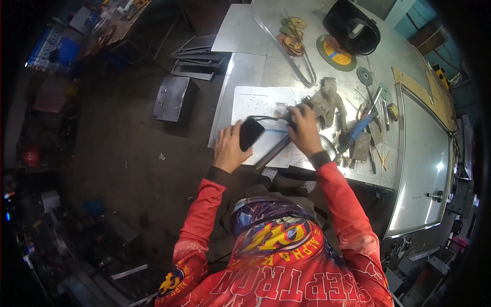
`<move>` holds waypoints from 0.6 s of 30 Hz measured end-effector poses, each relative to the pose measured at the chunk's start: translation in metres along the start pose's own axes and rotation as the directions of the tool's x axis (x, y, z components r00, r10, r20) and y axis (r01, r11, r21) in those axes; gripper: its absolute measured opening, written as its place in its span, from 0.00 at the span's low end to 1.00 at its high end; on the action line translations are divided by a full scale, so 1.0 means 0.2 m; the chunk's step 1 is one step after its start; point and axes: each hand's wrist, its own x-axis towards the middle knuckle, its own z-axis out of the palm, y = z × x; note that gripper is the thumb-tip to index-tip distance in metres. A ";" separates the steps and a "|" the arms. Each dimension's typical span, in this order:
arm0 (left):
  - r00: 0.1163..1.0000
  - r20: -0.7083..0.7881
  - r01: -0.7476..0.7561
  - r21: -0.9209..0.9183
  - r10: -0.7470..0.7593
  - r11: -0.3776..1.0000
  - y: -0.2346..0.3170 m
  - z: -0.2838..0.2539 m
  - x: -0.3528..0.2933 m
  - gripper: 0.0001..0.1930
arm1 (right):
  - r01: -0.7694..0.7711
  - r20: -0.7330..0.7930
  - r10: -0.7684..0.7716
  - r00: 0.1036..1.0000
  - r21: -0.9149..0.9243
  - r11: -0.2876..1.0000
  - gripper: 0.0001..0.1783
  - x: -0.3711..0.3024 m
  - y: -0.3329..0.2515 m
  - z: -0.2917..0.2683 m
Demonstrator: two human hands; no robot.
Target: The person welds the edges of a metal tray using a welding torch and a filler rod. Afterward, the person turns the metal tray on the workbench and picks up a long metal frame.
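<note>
My left hand (231, 147) is closed around a flat black rectangular device (250, 134), which looks like a phone or power bank. A black cable (269, 118) runs from that device toward my right hand (305, 127). The right fingers are curled over something dark, mostly hidden, that I cannot make out. Both hands are above white printed sheets (250, 102) on the metal table. Below the right hand lies a dark metal bar (274, 152), slanting toward the near edge. Grey work gloves (327, 102) rest just beyond the right hand.
A blue-handled tool (360, 127) lies to the right among hand tools. Farther back are a large grinding disc (336, 52), smaller discs (291, 45), metal strips and a black welding helmet (353, 28). A metal box (175, 100) stands left of the table; a framed panel (422, 163) is at right.
</note>
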 end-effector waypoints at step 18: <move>0.920 -0.117 0.389 0.155 -0.374 0.908 0.12 0.14 0.09 0.56 | -0.047 0.161 0.100 0.982 -0.308 0.950 0.17 -0.50 0.19 -0.24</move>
